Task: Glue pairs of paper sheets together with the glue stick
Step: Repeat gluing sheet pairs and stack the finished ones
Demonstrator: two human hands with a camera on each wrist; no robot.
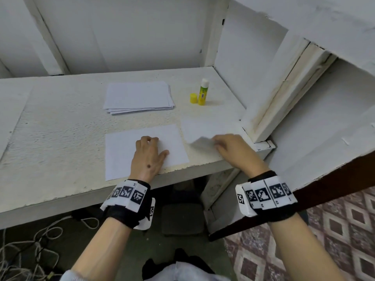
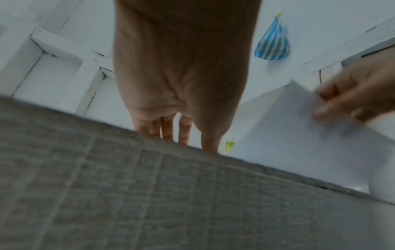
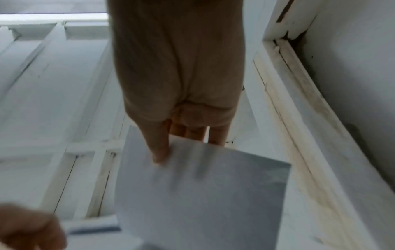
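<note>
Our left hand [image 1: 149,157] rests flat, fingers straight, on a white sheet [image 1: 174,142] at the desk [image 1: 60,126] front edge. Our right hand [image 1: 233,149] pinches a second sheet [image 1: 200,128], its corner lifted. The uncapped yellow glue stick [image 1: 203,92] stands behind, beside its cap [image 1: 193,98] and the paper stack [image 1: 138,97].

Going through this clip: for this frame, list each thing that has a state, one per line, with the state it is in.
glue stick: upright on the table, uncapped, white tip showing.
yellow cap: off, standing beside the glue stick.
paper stack: lying flat, untouched.
near sheet: flat on the table, pressed by the left hand.
second sheet: near corner lifted, pinched by the right hand.
</note>
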